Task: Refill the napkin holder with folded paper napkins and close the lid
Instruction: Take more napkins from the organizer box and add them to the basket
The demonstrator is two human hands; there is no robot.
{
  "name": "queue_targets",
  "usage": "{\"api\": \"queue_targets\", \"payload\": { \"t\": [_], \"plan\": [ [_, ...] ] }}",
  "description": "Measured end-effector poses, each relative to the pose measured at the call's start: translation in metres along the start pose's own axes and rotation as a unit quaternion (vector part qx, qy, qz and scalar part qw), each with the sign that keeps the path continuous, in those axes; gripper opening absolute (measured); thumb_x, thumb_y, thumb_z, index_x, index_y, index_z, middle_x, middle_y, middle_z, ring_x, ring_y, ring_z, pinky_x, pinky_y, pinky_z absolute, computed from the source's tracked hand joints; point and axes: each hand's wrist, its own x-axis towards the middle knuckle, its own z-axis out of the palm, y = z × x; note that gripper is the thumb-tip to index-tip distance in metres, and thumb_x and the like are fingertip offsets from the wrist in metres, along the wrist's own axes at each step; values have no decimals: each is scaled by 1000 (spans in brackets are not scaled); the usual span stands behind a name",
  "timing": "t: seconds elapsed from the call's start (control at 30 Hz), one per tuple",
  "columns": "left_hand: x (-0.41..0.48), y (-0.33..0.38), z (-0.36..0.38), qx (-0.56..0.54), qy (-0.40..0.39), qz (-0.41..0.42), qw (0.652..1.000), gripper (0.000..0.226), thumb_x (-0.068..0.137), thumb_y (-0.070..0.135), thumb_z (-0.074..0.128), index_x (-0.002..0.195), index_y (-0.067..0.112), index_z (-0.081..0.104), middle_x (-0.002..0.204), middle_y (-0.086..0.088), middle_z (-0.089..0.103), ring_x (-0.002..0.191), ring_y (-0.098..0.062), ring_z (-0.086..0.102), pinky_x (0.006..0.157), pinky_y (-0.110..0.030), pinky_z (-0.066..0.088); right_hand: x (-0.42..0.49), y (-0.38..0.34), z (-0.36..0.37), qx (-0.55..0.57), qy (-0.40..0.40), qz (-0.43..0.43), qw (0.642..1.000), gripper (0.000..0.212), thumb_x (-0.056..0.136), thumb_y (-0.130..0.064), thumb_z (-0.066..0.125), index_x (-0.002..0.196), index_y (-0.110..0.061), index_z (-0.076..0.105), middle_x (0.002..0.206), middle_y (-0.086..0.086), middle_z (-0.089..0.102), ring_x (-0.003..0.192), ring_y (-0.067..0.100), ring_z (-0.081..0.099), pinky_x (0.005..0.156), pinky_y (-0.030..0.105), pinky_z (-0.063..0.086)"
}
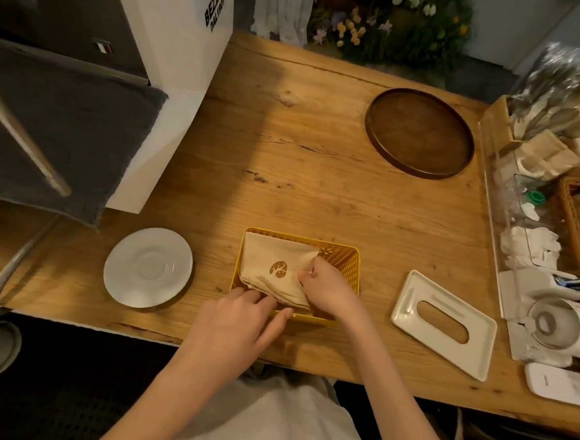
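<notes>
At the front edge of the worktop (pixel 318 187): the napkin holder (pixel 342 258), a yellow perforated basket about midway along that edge, with the napkins (pixel 272 259) lying skewed in it.
Napkins, risk: the stack sits crooked to the walls, so pressing it down as it lies would likely crease or fan the sheets, and a corner may stay riding on the rim.
Lid, risk: any napkin left proud of the rim would probably keep the lid (pixel 444 323) from seating, or get caught under it.
Holder, risk: it looks light and sits close to the edge, so a hard shove could slide it toward the person.
Right hand (pixel 325 284): over the holder's right half, fingers curled, pinching the stack's right edge.
Left hand (pixel 240 316): at the holder's near left corner, fingers fairly straight, holding nothing; whether the tips touch napkins or rim is hard to tell.
Lid, place: flat on the worktop just right of the holder, apart from both hands.
</notes>
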Motion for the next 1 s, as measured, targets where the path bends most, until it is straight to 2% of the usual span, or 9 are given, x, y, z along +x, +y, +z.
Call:
{"api": "queue_targets", "payload": {
  "t": [0.17, 0.4, 0.57, 0.7, 0.77, 0.87, 1.0],
  "plan": [
    [-2, -6, -2, -24, 1, 34, 999, 37, 97, 45, 34, 87, 29, 66, 75, 13, 67, 66, -7, 63, 45, -22, 47, 2, 0, 3, -48, 5, 13, 999, 37, 103, -23, 37, 134, -4, 45, 133, 13, 53, 118, 26, 53, 81, 28, 38],
    [-4, -13, -3, -58, -17, 64, 996, 32, 96, 39, 38, 100, 27, 66, 89, 11, 71, 78, -6, 66, 54, -22, 54, 1, 0, 7, -69, 44, 12, 997, 36, 102, -19, 39, 134, -2, 43, 127, 13, 58, 111, 26, 57, 79, 30, 43],
    [-4, -11, -7, -40, 28, 85, 995, 24, 93, 34, 48, 92, 23, 69, 86, 9, 69, 79, -9, 63, 44, -24, 49, -1, -1, 6, -100, 38, 19, 994, 38, 103, -19, 40, 137, 0, 40, 129, 15, 57, 115, 28, 57, 76, 28, 39],
    [-2, -6, -12, -9, 42, 51, 998, 18, 87, 37, 63, 93, 22, 71, 93, 9, 70, 90, -13, 59, 42, -23, 48, -1, 0, 5, -103, 22, 22, 994, 34, 102, -21, 43, 131, -3, 46, 128, 13, 57, 112, 26, 57, 77, 28, 41],
    [0, -6, -16, 23, 34, 36, 999, 26, 75, 37, 77, 95, 20, 73, 94, 6, 72, 90, -18, 59, 50, -27, 48, -1, 0, 5, -105, 23, 24, 994, 33, 102, -21, 43, 130, -4, 48, 126, 12, 58, 110, 25, 57, 76, 28, 41],
    [3, -7, -20, 49, 26, 48, 997, 34, 67, 32, 84, 96, 19, 73, 96, 3, 73, 91, -22, 60, 69, -34, 45, -1, 1, 8, -112, 35, 25, 993, 31, 102, -24, 43, 124, -4, 53, 121, 11, 60, 100, 23, 57, 73, 28, 40],
    [14, -15, -10, 71, -40, 84, 993, 44, 62, 30, 87, 102, 24, 71, 107, 4, 73, 115, -25, 60, 102, -46, 34, -1, 2, 17, -162, 81, 45, 983, 35, 102, -31, 42, 122, -4, 53, 117, 12, 63, 104, 27, 61, 71, 30, 43]
  ]
}}
